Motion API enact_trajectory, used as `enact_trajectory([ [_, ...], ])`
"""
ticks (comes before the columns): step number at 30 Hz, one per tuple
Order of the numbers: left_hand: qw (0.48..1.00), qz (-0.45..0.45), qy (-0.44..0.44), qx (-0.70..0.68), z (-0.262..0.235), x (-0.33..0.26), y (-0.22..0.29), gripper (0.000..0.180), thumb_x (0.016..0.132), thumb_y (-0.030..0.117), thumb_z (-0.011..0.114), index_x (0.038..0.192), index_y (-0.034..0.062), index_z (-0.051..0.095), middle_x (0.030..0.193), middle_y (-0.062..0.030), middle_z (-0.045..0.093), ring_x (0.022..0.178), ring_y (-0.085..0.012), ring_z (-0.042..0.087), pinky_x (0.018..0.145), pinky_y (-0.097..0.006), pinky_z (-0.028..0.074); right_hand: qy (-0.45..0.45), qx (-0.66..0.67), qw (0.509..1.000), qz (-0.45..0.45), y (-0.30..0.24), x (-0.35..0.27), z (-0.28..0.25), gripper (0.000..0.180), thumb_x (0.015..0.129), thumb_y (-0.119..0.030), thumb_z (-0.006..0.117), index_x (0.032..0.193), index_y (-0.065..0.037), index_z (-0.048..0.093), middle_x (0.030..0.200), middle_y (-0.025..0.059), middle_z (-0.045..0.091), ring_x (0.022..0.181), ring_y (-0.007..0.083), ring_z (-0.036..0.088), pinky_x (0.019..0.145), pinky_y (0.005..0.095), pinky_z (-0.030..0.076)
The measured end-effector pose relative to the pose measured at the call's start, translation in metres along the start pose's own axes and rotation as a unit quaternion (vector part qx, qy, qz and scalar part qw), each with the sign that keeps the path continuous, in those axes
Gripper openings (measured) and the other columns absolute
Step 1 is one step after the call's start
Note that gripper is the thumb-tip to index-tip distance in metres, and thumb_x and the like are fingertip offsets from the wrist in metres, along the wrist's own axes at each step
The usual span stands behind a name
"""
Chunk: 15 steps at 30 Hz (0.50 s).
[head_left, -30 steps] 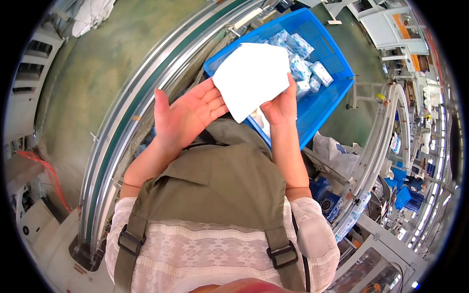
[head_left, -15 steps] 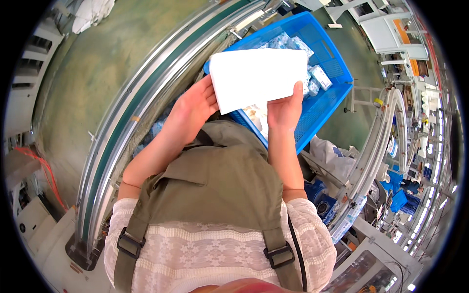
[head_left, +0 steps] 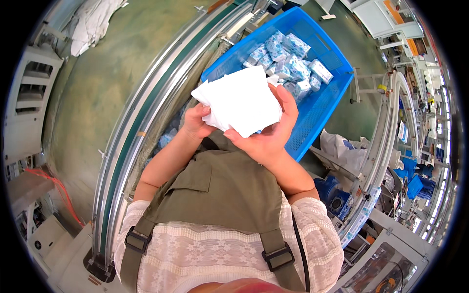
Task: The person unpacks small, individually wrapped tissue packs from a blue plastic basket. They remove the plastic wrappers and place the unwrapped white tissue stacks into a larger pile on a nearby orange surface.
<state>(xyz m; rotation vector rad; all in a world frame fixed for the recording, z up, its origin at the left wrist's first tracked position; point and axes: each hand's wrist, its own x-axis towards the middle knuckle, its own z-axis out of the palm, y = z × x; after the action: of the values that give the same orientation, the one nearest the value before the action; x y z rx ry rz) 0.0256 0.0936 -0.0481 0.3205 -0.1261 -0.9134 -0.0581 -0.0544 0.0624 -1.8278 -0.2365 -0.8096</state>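
A person is wearing a green-brown apron (head_left: pixel 215 193) over a pale lace shirt (head_left: pixel 215 254), and these are lying nearest to the camera. Just beyond the apron, both hands are holding one white stack (head_left: pixel 246 97) of thin, soft-looking sheets. The left hand (head_left: pixel 196 122) is gripping its left edge narrowly; the thumb is showing there, while most fingers are hiding. The right hand (head_left: pixel 273 132) is holding more widely around the near right corner, with its thumb at the near edge and its fingers along the right side. The stack is sitting in the hands, tilted a little, in front of the near part of a blue crate (head_left: pixel 317 117); whether it is touching the crate, I cannot tell.

As I judge, the step in hand is the supporting and steadying of this stack. The next move is probably calling for even pressure from both hands, because the folds on the left side are looking loose and could slip.

Farther inside the crate, small blue-and-white packs (head_left: pixel 296 67) are lying in a heap. A printed pattern is showing on them, but any lettering is staying too small for reading. The white stack is showing no mark, as strong light is bleaching its face.

To the left, a curved conveyor (head_left: pixel 128 134) is running past the crate. To the right, a blue motor (head_left: pixel 337 199) is standing near a white bag (head_left: pixel 344 150). Farther off, at the upper left, a white cloth (head_left: pixel 95 24) is lying.
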Motion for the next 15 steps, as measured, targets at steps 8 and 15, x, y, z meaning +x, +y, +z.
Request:
enact_trajectory([
  [8, 1.000, 0.010, -0.006, 0.001, -0.003, 0.003, -0.002, 0.073, 0.074, 0.018, 0.073, 0.138, 0.0027, 0.040, 0.131, -0.0129, 0.055, 0.121, -0.0299, 0.054, 0.103, -0.044, 0.042, 0.010, -0.001, 1.000, 0.022, -0.002, 0.001, -0.006, 0.104, 0.066, -0.020, 0.087, 0.142, -0.002, 0.020, 0.136, 0.0199, 0.041, 0.126, 0.0302, 0.045, 0.102, 0.0415, 0.040],
  [15, 0.603, 0.196, 0.382, 0.673, 0.017, 0.026, 0.048, 0.060, 0.070, 0.017, 0.081, 0.120, 0.0000, 0.053, 0.114, -0.0169, 0.062, 0.106, -0.0303, 0.060, 0.089, -0.040, 0.049, 0.151, -0.030, 0.946, 0.284, 0.062, -0.015, -0.029, 0.068, 0.082, -0.019, 0.074, 0.135, 0.002, 0.036, 0.126, 0.0166, 0.050, 0.117, 0.0249, 0.049, 0.099, 0.0379, 0.040],
])
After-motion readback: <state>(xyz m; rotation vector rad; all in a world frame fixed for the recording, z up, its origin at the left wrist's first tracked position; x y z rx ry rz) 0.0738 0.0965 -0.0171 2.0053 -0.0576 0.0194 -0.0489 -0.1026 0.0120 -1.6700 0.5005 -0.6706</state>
